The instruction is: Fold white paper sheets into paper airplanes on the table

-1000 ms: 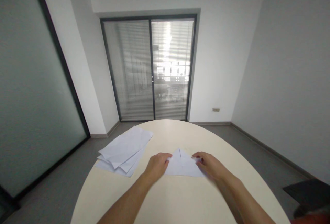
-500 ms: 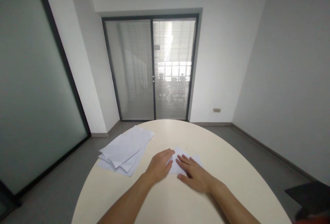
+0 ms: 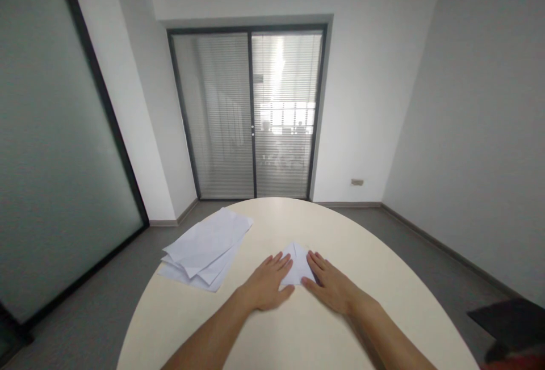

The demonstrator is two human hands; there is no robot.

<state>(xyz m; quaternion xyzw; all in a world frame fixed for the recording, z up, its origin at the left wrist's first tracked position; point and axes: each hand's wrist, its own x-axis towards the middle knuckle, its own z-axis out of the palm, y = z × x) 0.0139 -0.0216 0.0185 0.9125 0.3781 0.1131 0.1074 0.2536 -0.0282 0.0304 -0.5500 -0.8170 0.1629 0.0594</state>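
A small folded sheet of white paper [image 3: 297, 268], pointed at its far end, lies on the round cream table [image 3: 289, 336]. My left hand [image 3: 269, 280] rests over its left edge, fingers stretched out and the thumb beside its near corner. From the other side, my right hand [image 3: 330, 282] covers its right edge, palm down with the fingers extended. Both hands touch the paper without gripping it. Parts of its two sides are hidden beneath my fingers.
A loose stack of white paper sheets [image 3: 208, 245] lies at the table's left edge. Beyond the table stands a glass door with blinds [image 3: 221, 120]. A dark flat object [image 3: 506, 322] is at the lower right, off the table.
My hands have moved apart, the right one shifting rightward, uncovering the paper's middle. The paper's right part, which stuck out past my right hand, no longer shows there.
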